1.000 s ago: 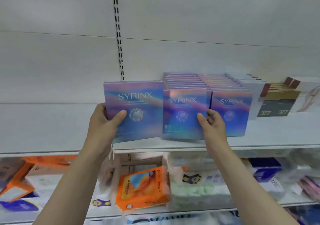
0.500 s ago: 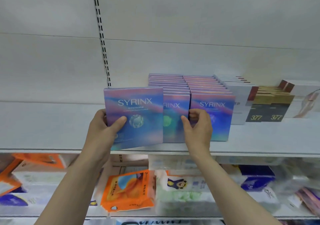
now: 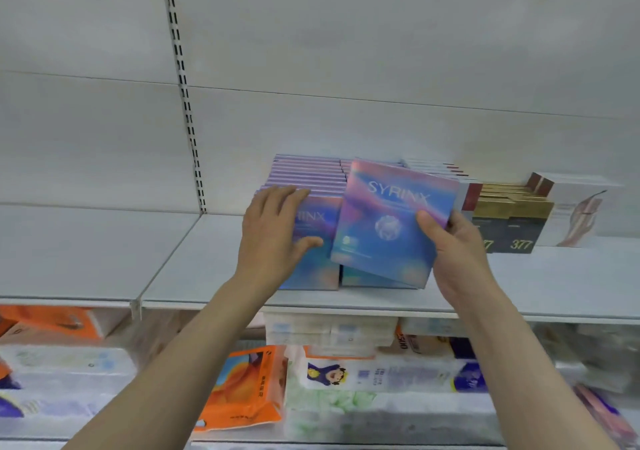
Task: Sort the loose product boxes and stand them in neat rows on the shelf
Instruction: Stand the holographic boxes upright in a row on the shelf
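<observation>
Hands [image 3: 453, 252] over half-hidden SYRINX boxes [image 3: 391, 221]

Two hands, one loose SYRINX box [image 3: 391, 223], two SYRINX rows [image 3: 308, 176] on the shelf, two boxes marked 377 [image 3: 519, 231].

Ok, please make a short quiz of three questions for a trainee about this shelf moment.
1. True or false: the right hand holds a tilted SYRINX box.
2. The left hand is: A) gripping a loose box, B) resting with straight fingers on the left SYRINX row, C) on the lower shelf.
3. What number is printed on the dark boxes?

Key: 1 true; 2 B; 3 377.
</observation>
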The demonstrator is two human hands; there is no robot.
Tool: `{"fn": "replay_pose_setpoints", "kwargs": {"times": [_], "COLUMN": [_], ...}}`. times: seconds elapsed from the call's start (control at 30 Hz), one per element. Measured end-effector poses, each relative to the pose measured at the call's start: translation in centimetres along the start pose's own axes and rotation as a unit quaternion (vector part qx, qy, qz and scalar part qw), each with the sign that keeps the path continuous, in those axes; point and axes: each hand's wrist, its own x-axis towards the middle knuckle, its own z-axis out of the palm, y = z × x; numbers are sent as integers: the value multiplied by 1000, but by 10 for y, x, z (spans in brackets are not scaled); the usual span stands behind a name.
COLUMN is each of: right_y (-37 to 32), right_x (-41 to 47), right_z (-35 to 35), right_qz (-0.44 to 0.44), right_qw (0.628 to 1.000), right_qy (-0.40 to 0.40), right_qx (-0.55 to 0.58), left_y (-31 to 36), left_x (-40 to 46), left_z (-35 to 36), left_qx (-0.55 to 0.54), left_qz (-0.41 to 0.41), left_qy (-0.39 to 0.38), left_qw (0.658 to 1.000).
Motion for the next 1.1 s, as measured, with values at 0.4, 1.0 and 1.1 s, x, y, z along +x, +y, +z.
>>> {"fn": "replay_pose_setpoints", "kwargs": {"times": [0.4, 1.0, 1.1], "right_y": [53, 67, 66], "right_x": [17, 4, 6], "right_z": [-15, -11, -13], "right_qz": [-64, 2, 11], "right_qw": [969, 974, 974], "right_qy": [65, 11, 20], "right_qx": [-230, -225, -226], "left_y": [-4, -18, -17], "left_x": [-6, -39, -37], "left_z": [23, 30, 32], "left_qx": [120, -82, -98], "left_qz": [31, -141, -157], "left_qy": [-23, -5, 4], "left_qw": [992, 986, 983]}}
